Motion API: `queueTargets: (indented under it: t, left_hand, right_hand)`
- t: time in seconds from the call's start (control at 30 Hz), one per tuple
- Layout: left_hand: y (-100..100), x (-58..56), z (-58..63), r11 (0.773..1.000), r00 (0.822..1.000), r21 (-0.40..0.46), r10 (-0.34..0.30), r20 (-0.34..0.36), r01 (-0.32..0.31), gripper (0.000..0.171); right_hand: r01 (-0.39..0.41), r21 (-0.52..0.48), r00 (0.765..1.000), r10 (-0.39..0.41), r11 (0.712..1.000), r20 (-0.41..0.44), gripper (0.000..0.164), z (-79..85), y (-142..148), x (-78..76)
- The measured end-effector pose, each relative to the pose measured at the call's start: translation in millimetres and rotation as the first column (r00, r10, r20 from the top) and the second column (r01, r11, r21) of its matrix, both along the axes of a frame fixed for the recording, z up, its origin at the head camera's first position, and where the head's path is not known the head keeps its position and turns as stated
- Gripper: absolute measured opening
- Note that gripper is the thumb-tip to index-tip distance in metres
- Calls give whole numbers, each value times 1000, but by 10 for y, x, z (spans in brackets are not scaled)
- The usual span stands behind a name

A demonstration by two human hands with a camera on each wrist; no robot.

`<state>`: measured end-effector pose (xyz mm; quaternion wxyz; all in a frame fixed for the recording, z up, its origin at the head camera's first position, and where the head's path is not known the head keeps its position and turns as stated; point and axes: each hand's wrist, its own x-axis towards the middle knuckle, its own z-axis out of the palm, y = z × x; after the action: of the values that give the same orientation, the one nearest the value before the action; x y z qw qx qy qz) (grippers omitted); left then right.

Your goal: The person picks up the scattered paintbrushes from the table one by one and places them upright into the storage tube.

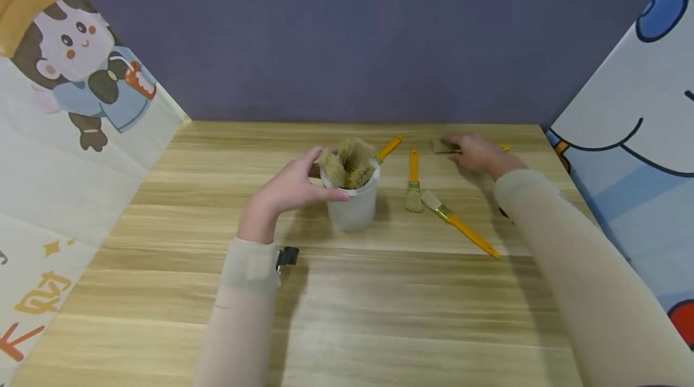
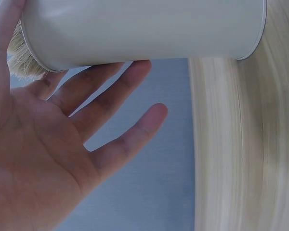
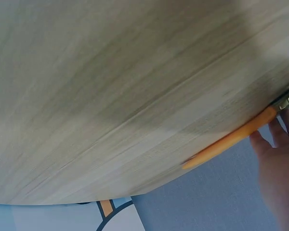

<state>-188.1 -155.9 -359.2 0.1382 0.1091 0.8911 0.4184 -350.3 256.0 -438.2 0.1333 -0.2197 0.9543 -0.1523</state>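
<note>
While my L hand [image 1: 288, 187] grips the cylindrical white cup [image 1: 352, 212] btwn thumb & fingers, R hand [image 1: 479, 153] pinching flat orange-handled brush [image 3: 231, 140], lopsided squeeze might tip cup.

A light, wood-grained worktop [image 1: 406, 320] meets a plain dark blue-grey wall [image 1: 347, 37] at its far edge. Beyond its left edge stands a white panel [image 1: 54, 194] printed with a blue-clothed cartoon figure [image 1: 125, 100]; beyond its right edge, a white-and-blue panel [image 1: 602, 100] bears a black-outlined cartoon.
</note>
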Motion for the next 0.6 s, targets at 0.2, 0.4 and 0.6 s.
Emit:
queueTargets:
  t: [0.2, 0.4, 0.6]
  left_hand:
    - [3, 17, -9, 1000, 1000, 7, 1, 3, -1, 101]
    - [8, 27, -13, 1000, 1000, 1, -1, -2, 1, 100]
    - [-6, 31, 7, 1000, 1000, 7, -3, -12, 3, 100]
  right_hand:
    - [-11, 15, 1000, 11, 1000, -19, 56, -52, -9, 3]
    - [-61, 45, 995, 64, 997, -71, 52, -23, -9, 40]
    - [-124, 73, 983, 132, 990, -124, 51, 42, -21, 41]
